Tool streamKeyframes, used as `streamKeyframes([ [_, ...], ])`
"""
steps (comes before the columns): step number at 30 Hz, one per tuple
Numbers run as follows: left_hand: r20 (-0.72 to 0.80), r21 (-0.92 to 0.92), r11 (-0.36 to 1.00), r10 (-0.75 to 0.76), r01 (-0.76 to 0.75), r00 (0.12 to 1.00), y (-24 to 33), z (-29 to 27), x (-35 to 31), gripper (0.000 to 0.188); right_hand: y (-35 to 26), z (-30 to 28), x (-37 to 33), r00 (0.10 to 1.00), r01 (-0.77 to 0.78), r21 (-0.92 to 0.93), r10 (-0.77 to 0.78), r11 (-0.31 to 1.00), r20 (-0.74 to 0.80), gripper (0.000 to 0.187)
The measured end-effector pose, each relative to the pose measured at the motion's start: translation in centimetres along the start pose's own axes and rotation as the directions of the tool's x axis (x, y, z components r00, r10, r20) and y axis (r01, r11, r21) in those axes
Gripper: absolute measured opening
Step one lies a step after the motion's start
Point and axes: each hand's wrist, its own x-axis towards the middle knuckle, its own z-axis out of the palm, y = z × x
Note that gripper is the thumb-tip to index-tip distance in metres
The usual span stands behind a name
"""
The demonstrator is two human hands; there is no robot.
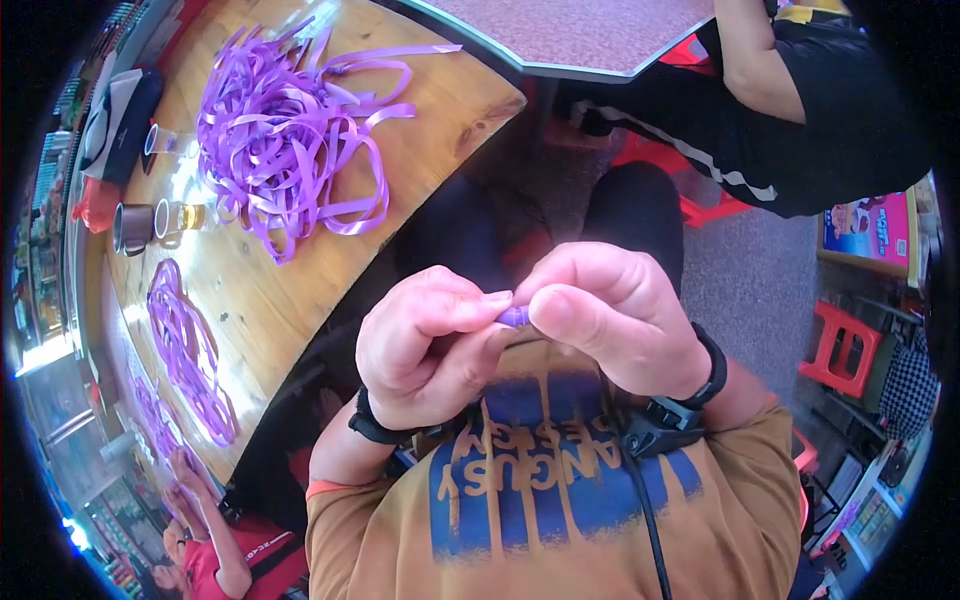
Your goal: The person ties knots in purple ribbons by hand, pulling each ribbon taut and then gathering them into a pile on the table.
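A small piece of purple ribbon (514, 316) sits between my hands, in front of my chest. My left hand (425, 345) pinches one side of it between thumb and fingers. From the other side, my right hand (620, 320) grips it, its thumb lying close beside the ribbon. Most of the piece is hidden by my fingers, so its full shape cannot be made out. Both hands are apart from the table and hold the piece above my lap.
A wooden table (300, 290) on the left bears a tangled heap of purple ribbons (285, 140), a smaller bundle (190, 350), cups (133, 228) and a dark pouch (122, 122). One person in red (250, 555) works at lower left; another in black sits at upper right. A red stool (840, 348) stands at right.
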Motion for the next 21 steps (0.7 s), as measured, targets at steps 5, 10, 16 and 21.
streamKeyframes([
  [5, -0.056, -0.087, 0.993, -0.084, 0.079, 0.995, 0.1, -0.1, -0.4, 0.02, 0.1, 0.0, 0.1, 0.986, 0.169, -0.381, -0.161, 0.909, 0.052, 0.018],
  [10, -0.038, -0.138, 0.985, -0.11, 0.104, 0.993, 0.1, -0.3, -0.7, 0.019, 0.2, -0.4, 0.3, 0.97, 0.241, -0.519, -0.18, 0.82, 0.166, 0.021],
  [16, 0.001, -0.159, 0.979, -0.133, 0.131, 0.991, 0.0, -0.4, -1.1, 0.018, 0.6, -0.2, 0.7, 0.936, 0.351, -0.639, -0.264, 0.685, 0.231, 0.022],
  [21, -0.029, -0.092, 0.992, -0.09, 0.087, 0.996, 0.3, -0.4, -1.3, 0.021, 0.9, 0.1, 1.1, 0.882, 0.465, -0.676, -0.361, 0.572, 0.302, 0.022],
])
